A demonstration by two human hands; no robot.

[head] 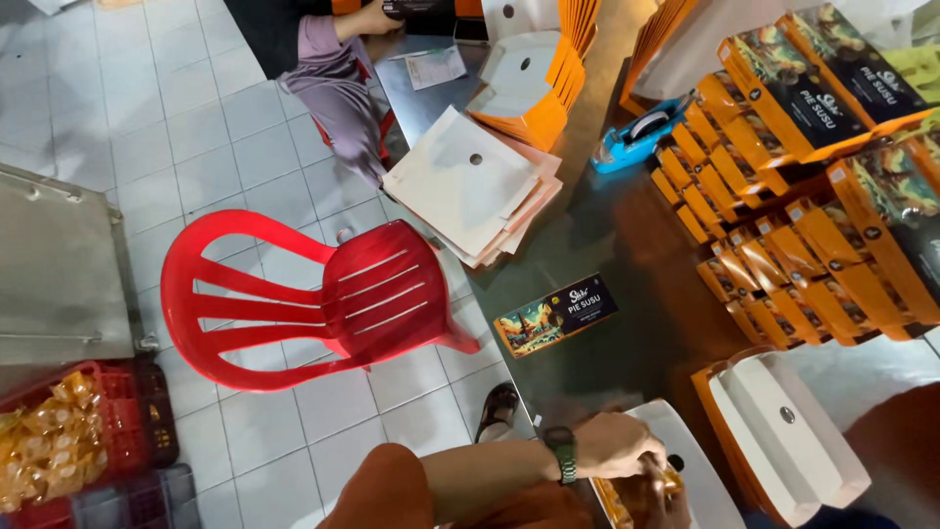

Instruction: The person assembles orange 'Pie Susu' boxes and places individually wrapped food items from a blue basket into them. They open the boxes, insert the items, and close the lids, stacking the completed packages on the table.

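Note:
My left hand (612,446), with a dark watch on its wrist, reaches from the bottom edge over an open white-lined box (700,480) on the steel table (607,245). Its fingers curl down into the box, where gold-wrapped pastries (627,500) lie. Part of my right hand (664,490) shows just beside it at the lower edge, touching the same pastries; most of it is cut off. What either hand grips is hidden.
A second open orange box with a white lining (783,436) stands to the right. Rows of packed orange boxes (783,245), a blue tape dispenser (636,137), stacked flat cartons (470,186) and one dark box (555,313) lie on the table. Red chair (313,299), red crate (88,431), a seated person (338,78).

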